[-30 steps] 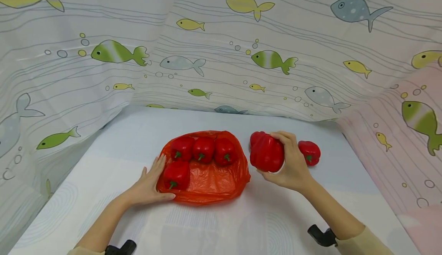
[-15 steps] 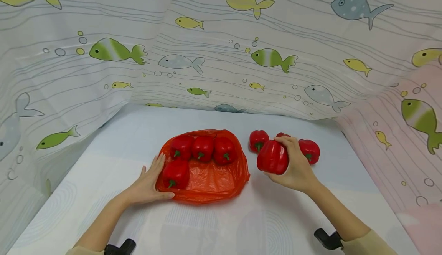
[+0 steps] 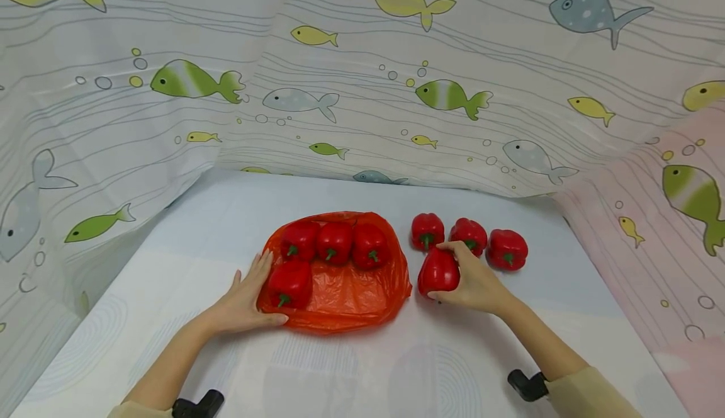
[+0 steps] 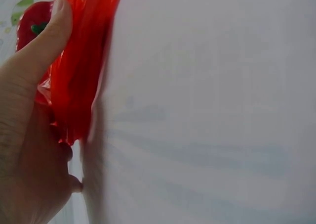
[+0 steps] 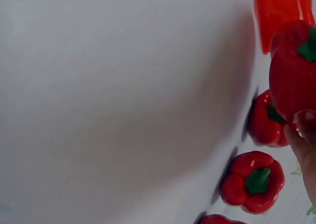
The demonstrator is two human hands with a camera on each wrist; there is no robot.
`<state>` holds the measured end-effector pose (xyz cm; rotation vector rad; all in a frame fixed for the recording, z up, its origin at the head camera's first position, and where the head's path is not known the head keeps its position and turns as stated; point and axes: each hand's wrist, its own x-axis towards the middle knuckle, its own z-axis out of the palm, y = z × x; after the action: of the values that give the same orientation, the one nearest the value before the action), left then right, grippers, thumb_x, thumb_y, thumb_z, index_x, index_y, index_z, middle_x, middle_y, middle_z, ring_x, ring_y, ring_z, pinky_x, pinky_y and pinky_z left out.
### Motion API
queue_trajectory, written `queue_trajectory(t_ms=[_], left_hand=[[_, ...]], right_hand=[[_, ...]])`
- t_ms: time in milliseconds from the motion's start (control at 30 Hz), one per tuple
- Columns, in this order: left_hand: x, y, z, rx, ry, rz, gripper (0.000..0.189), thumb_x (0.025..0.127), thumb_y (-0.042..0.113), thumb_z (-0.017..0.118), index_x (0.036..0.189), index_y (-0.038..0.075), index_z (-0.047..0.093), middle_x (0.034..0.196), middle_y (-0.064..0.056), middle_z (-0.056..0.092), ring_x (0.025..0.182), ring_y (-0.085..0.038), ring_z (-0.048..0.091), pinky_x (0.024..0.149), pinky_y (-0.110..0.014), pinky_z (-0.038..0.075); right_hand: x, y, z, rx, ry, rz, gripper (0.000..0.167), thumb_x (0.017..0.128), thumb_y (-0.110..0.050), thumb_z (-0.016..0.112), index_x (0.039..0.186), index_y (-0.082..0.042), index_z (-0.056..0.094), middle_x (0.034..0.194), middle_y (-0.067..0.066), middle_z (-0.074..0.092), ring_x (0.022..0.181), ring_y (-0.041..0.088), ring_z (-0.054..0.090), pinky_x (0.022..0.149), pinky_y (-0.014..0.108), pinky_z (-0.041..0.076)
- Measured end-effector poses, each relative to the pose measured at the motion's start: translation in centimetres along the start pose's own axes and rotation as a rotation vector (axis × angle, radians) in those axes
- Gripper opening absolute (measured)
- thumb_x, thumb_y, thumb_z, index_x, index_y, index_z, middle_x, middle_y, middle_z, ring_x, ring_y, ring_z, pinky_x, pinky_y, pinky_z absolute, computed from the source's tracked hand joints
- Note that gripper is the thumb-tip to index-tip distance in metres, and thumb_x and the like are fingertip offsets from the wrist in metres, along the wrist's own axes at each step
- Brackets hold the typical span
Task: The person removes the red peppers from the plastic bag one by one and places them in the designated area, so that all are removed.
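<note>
My right hand pinches a red bell pepper just right of an orange-red plastic bag. In the right wrist view this pepper shows its green stem, with fingertips at its lower end. The bag lies spread with its rim rolled down. Inside are a back row of three peppers and one pepper at the front left. Against the bag's left side rests my left hand, fingers spread and fairly straight; in the left wrist view its thumb lies along the bag's edge.
Behind my right hand three more red peppers stand in a row: one pepper, a partly covered pepper and a rightmost pepper. A pale patterned cloth covers the table. A fish-print curtain hangs around the back and sides.
My right hand has turned and come down slightly with its pepper, moving toward the bag over the last half second and uncovering the back peppers. My left hand stays at the bag.
</note>
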<state>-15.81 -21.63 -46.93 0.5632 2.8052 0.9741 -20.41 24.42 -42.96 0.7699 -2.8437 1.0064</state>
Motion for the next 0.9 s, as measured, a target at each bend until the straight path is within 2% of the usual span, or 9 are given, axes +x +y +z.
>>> queue_trajectory(t_ms=[333, 600, 800, 900], left_hand=[[0.1, -0.2, 0.2, -0.004, 0.006, 0.003, 0.122, 0.071, 0.052, 0.079, 0.151, -0.006, 0.008, 0.158, -0.025, 0.003, 0.143, -0.044, -0.003, 0.102, -0.073, -0.004], [0.2, -0.3, 0.2, 0.0, 0.007, 0.005, 0.122, 0.071, 0.053, 0.078, 0.151, -0.007, 0.008, 0.158, -0.025, 0.003, 0.143, -0.044, -0.003, 0.103, -0.073, -0.004], [0.1, -0.3, 0.3, 0.004, 0.007, 0.004, 0.122, 0.071, 0.053, 0.078, 0.151, -0.006, 0.007, 0.158, -0.024, 0.002, 0.144, -0.043, -0.003, 0.103, -0.073, -0.004], [0.2, -0.3, 0.3, 0.006, 0.007, 0.003, 0.122, 0.071, 0.053, 0.078, 0.151, -0.006, 0.007, 0.158, -0.024, 0.002, 0.144, -0.043, -0.003, 0.103, -0.073, -0.004]], right_hand=[[0.9, 1.1, 1.0, 0.045, -0.109, 0.108, 0.086, 0.067, -0.04, 0.087, 0.137, -0.013, 0.045, 0.126, 0.008, 0.054, 0.116, 0.029, 0.051, 0.078, 0.044, 0.056], [1.0, 1.9, 0.9, 0.066, -0.116, 0.134, 0.077, 0.076, -0.04, 0.08, 0.138, -0.01, 0.046, 0.13, 0.011, 0.053, 0.117, 0.032, 0.049, 0.083, 0.047, 0.054], [0.9, 2.0, 0.8, 0.085, -0.126, 0.153, 0.087, 0.072, -0.041, 0.083, 0.142, -0.01, 0.042, 0.132, 0.014, 0.051, 0.119, 0.034, 0.048, 0.082, 0.048, 0.054], [0.8, 1.9, 0.8, 0.062, -0.119, 0.151, 0.093, 0.07, -0.042, 0.085, 0.144, -0.01, 0.038, 0.135, 0.016, 0.049, 0.121, 0.035, 0.047, 0.083, 0.05, 0.054]])
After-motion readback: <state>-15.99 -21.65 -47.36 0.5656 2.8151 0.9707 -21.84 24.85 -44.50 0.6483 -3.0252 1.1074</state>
